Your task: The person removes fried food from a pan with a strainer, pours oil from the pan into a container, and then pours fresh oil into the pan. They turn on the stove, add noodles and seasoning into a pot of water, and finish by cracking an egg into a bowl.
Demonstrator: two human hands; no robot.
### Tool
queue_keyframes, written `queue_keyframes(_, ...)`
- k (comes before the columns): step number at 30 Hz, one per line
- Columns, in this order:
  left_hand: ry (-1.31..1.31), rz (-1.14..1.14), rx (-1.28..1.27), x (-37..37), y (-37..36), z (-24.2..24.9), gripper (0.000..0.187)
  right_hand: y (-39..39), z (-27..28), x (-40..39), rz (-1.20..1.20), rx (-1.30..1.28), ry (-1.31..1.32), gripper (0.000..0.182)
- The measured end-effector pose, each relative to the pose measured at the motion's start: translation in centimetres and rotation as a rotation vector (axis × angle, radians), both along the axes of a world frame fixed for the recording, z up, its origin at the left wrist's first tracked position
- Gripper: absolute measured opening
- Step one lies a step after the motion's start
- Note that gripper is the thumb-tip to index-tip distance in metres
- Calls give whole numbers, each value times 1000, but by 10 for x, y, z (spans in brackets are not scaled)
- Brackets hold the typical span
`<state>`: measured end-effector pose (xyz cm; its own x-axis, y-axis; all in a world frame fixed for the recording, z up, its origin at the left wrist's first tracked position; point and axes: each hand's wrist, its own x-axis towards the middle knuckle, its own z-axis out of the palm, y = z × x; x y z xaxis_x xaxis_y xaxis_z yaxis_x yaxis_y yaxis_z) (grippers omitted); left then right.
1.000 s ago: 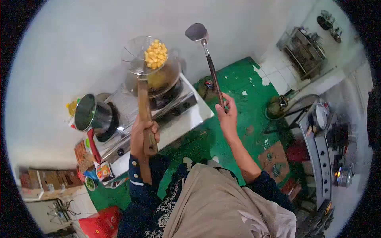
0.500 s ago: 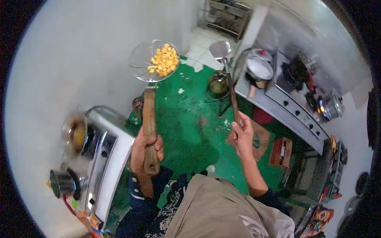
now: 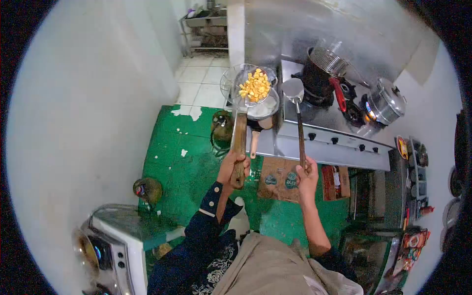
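Observation:
My left hand (image 3: 231, 168) is wrapped round the wooden handle of a wire skimmer (image 3: 240, 130). Golden-yellow fried cubes (image 3: 256, 87) lie in the skimmer's round basket, held up in front of me. Behind and below the basket, a white-topped pan (image 3: 265, 108) with a light handle is partly covered by it. My right hand (image 3: 308, 178) grips the lower end of a long-handled wok spatula (image 3: 300, 123). Its flat metal blade points away from me, at the left part of the stove, and carries no visible food.
The steel stove (image 3: 324, 147) holds a blackened pot (image 3: 317, 83), a red-handled wire basket (image 3: 328, 59) and a lidded pot (image 3: 387, 102) over a flame. Round gas cylinders (image 3: 222, 127) stand on the green floor. At lower left, another stove (image 3: 120, 260) has a pan over a blue flame.
My view has turned right, toward the steel stove. The skimmer with the cubes and the spatula have come with me, now in front of the stove's left end. Both hands keep their hold.

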<state>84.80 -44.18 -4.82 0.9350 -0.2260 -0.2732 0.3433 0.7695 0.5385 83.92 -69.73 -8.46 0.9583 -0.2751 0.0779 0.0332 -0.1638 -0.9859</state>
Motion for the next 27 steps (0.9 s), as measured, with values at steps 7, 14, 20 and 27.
queue_keyframes(7, -2, -129, 57, 83, -30, -66, 25, 34, -8, 80, -82, 30, 114, 37)
queue_keyframes(14, 14, -149, -13, 90, -33, -119, 41, 74, -52, 149, -62, -286, -116, 41)
queue_keyframes(20, 81, -93, 131, 78, -42, -136, 41, 89, -84, 176, 75, -212, 92, 41)
queue_keyframes(27, 156, -61, 134, 76, -62, -124, 45, 87, -100, 181, 144, -175, 201, 41)
